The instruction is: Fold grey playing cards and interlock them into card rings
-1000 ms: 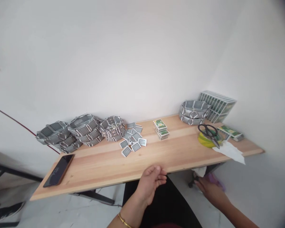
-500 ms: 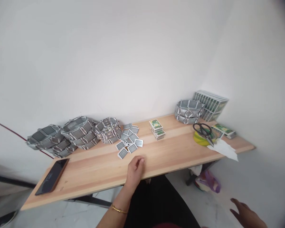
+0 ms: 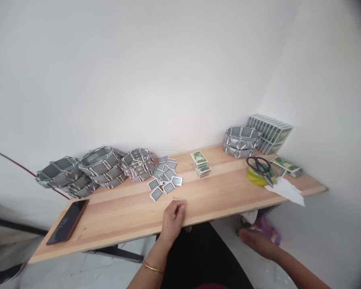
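My left hand [image 3: 173, 218], a gold bangle on its wrist, rests at the table's front edge. Its fingers are curled and the thumb lies against them; nothing shows in them. Just beyond it lie loose playing cards [image 3: 165, 176], mostly face down. Below the table's edge on the right, my right hand [image 3: 257, 241] hangs beside a purple-handled bag [image 3: 270, 232]; its fingers are too blurred to make out. Small green-and-white card boxes [image 3: 200, 162] are stacked mid-table.
Rings of folded cards [image 3: 99, 166] stand at the left, a patterned one [image 3: 138, 164] beside them, and two stacked rings [image 3: 240, 141] at the right. Scissors [image 3: 261, 166] lie on yellow tape [image 3: 255, 177], near white paper [image 3: 285, 190]. A phone [image 3: 67, 221] lies far left. Boxes [image 3: 270, 132] fill the corner.
My left hand has moved left onto the table edge and curled. My right hand swung out to the right with fingers apart, then came back beside the bag.
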{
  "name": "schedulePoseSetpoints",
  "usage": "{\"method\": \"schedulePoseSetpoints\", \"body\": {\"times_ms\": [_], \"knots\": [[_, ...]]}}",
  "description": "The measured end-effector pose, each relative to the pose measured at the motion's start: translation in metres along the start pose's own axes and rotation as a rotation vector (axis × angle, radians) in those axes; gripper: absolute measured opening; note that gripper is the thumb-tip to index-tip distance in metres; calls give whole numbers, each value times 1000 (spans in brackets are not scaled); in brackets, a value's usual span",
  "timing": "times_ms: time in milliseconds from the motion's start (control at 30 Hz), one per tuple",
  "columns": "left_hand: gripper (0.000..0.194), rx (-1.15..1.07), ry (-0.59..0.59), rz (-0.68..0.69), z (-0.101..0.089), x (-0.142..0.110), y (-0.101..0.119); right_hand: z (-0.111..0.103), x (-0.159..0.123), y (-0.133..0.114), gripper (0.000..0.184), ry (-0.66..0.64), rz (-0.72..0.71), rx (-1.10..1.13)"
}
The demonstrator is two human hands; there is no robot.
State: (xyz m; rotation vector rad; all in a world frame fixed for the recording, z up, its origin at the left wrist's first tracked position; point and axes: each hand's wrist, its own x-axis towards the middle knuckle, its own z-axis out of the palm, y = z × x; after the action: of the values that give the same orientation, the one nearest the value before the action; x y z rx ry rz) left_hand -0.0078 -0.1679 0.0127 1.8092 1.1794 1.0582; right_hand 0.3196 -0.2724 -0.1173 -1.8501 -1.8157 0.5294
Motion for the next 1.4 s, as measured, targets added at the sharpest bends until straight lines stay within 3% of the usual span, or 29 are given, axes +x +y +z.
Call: {"method": "schedulePoseSetpoints", "body": {"times_ms": [200, 367, 467, 600, 667, 733, 867, 1000, 1100, 1233, 1400], "knots": [[23, -11, -15, 25, 1, -4, 7, -44, 45, -90, 36, -446, -117, 241], [23, -43, -1, 12, 2, -5, 9, -93, 56, -133, 29, -521, -144, 338], [22, -35, -5, 23, 2, -5, 10, -109, 74, -137, 32, -331, -159, 241], [21, -18, -23, 43, 1, -5, 11, -108, 112, -131, 31, 42, -120, 98], [21, -8, -22, 42, 1, -5, 11, -103, 134, -129, 50, 207, -176, 34], [21, -12, -14, 37, 1, -6, 12, -102, 156, -131, 66, 272, -323, -100], [20, -52, -12, 23, 1, -6, 13, -113, 209, -142, 91, 98, -535, -338], [20, -55, -2, 8, 1, -6, 14, -125, 262, -157, 112, -143, -523, -435], [20, -42, -10, 9, 1, -5, 14, -125, 289, -164, 117, -260, -513, -448], [18, -63, -21, 5, 0, -5, 14, -120, 305, -166, 115, -364, -516, -415], [18, -53, -31, 1, 0, -4, 15, -122, 302, -164, 105, -424, -484, -408]]}}
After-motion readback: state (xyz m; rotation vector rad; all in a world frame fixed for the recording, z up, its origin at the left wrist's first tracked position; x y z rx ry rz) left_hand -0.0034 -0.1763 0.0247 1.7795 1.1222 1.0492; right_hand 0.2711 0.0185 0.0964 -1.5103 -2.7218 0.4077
